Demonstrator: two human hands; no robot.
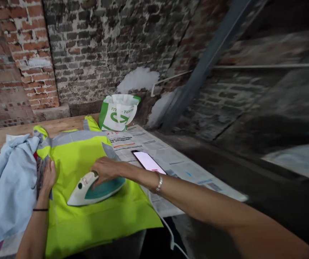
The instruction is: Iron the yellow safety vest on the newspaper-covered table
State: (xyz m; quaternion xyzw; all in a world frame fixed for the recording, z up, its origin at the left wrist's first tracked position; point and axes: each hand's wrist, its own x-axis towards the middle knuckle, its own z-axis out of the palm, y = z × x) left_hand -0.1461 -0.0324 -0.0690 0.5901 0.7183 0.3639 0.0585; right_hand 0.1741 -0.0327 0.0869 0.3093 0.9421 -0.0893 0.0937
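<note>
A yellow hi-vis shirt (76, 154) with grey reflective bands lies spread over the newspaper-covered table. My right hand (107, 171) is wrapped around the handle of a white and teal clothes iron (103, 190), whose soleplate rests on the yellow cloth. Its tip points left. At the garment's left edge my left hand (49, 174) lies with its fingers stretched out, touching the fabric. Right beside that hand is a crumpled light blue garment (11, 180). The white power cord (167, 228) runs from under my right forearm down toward the bottom edge.
A phone (149, 162) with a lit screen lies on the newspaper (176, 162), just beyond my right forearm. At the back stands a white and green bag (119, 113). Behind the table rises a brick wall (103, 46), with a slanted metal beam (203, 72) to the right.
</note>
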